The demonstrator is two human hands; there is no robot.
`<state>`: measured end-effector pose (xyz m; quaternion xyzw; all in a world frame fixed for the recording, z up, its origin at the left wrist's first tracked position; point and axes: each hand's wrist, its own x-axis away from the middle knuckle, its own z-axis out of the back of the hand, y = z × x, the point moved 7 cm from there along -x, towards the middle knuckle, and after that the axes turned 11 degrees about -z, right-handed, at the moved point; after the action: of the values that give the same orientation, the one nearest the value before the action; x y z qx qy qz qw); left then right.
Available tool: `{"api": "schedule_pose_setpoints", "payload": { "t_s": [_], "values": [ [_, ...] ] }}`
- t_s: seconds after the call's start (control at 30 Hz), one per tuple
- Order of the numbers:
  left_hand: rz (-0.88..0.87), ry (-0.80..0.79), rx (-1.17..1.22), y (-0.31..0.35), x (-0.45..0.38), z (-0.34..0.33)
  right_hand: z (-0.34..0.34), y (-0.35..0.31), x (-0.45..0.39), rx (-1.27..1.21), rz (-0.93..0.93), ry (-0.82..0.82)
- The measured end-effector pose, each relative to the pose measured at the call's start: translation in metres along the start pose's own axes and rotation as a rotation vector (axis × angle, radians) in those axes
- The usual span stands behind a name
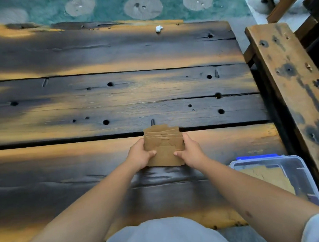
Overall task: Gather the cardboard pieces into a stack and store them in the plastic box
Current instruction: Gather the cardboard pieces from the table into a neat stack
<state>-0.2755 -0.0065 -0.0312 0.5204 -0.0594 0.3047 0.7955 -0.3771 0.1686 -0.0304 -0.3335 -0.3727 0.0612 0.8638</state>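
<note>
Low in the middle of the frame, the left hand [139, 155] and right hand [191, 152] each grip one side of the cardboard pieces [164, 148] on the counter [98, 98], which look light, stiff and slidy, so squeezing both sides seems best.

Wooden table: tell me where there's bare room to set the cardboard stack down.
Bare planks on the wooden table lie left of the cardboard stack and beyond it, up to the white scrap. It is crowded at the near right corner, where the plastic box sits.
</note>
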Motion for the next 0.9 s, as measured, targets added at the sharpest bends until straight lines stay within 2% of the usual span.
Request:
{"api": "schedule_pose_setpoints", "payload": {
  "t_s": [0.33, 0.53, 0.8, 0.9],
  "values": [
    [-0.029, 0.051, 0.054, -0.043, 0.095, 0.052, -0.073, -0.013, 0.073, 0.123, 0.119, -0.020],
    [-0.118, 0.059, 0.065, -0.059, 0.119, 0.071, -0.100, -0.022, 0.109, 0.165, 0.163, 0.090],
    [-0.206, 0.009, -0.088, -0.090, 0.133, 0.082, -0.127, -0.024, 0.140, 0.144, 0.162, 0.194],
    [-0.245, 0.000, -0.090, -0.099, 0.138, 0.083, -0.139, -0.021, 0.147, 0.205, 0.162, 0.216]
  ]
}}
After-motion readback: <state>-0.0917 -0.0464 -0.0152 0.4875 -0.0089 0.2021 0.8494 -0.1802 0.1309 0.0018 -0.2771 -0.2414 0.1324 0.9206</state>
